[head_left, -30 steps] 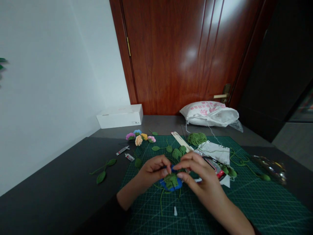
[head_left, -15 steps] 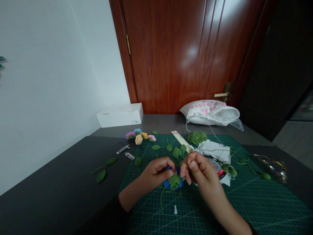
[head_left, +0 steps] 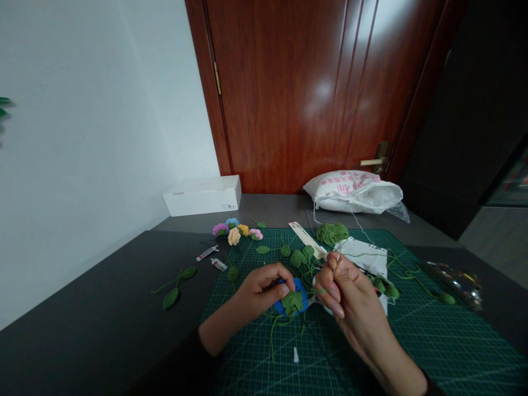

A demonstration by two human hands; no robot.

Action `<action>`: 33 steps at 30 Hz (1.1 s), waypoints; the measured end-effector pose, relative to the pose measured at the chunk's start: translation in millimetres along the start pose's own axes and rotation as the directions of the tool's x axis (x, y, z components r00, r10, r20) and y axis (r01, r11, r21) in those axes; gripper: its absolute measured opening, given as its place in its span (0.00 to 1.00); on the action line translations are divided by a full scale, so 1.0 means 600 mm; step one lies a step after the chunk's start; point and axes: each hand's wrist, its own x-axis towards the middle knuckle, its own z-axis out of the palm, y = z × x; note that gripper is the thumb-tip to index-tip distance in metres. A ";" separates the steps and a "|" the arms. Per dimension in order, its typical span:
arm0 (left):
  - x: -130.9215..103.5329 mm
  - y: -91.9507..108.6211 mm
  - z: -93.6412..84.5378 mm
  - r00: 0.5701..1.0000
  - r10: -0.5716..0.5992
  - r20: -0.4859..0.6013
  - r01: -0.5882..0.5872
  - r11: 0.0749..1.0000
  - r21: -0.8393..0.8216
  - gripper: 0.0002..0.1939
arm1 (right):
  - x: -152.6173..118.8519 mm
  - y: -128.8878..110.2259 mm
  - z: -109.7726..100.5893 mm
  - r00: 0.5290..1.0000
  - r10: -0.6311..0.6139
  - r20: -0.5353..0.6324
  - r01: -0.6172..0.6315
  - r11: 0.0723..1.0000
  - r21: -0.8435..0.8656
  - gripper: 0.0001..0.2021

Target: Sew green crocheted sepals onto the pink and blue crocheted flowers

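My left hand point(head_left: 264, 286) pinches the edge of a blue crocheted flower point(head_left: 304, 300), which has a green crocheted base point(head_left: 292, 302) facing up. Green yarn ends point(head_left: 272, 338) trail below it onto the cutting mat. To the right, my right hand point(head_left: 355, 289) is closed in a pinch at thumb and forefinger. A bit of green yarn point(head_left: 317, 291) shows between it and the flower; what sits in the fingertips is too small to make out. Crocheted green leaves point(head_left: 297, 257) lie just beyond both hands.
On the green mat point(head_left: 437, 341) are a small white cap point(head_left: 296, 355), green yarn point(head_left: 332, 234), a cream strip point(head_left: 305, 237) and white paper point(head_left: 363, 250). Small tubes point(head_left: 219, 264), crocheted flowers point(head_left: 234, 236) and leaves point(head_left: 170, 297) lie leftward. A white box point(head_left: 202, 196) and bag point(head_left: 350, 190) stand behind.
My right hand has moved slightly right, away from the flower, and its fingers have curled in more tightly. The left hand stays at the flower, which shows more of its blue now.
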 end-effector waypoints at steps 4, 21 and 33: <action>-0.001 0.006 -0.003 0.997 -0.047 -0.063 0.044 0.998 -0.048 0.09 | 0.004 0.007 -0.015 0.995 -0.005 0.102 0.033 0.961 -0.274 0.13; 0.008 -0.009 -0.015 0.980 -0.105 -0.172 0.038 0.935 -0.352 0.14 | -0.001 0.025 -0.028 0.890 -0.360 0.281 0.414 0.379 -0.827 0.07; 0.006 0.022 -0.010 0.951 -0.165 -0.260 0.083 0.951 -0.299 0.08 | -0.007 0.029 -0.032 0.903 -0.293 0.316 0.396 0.274 -0.877 0.07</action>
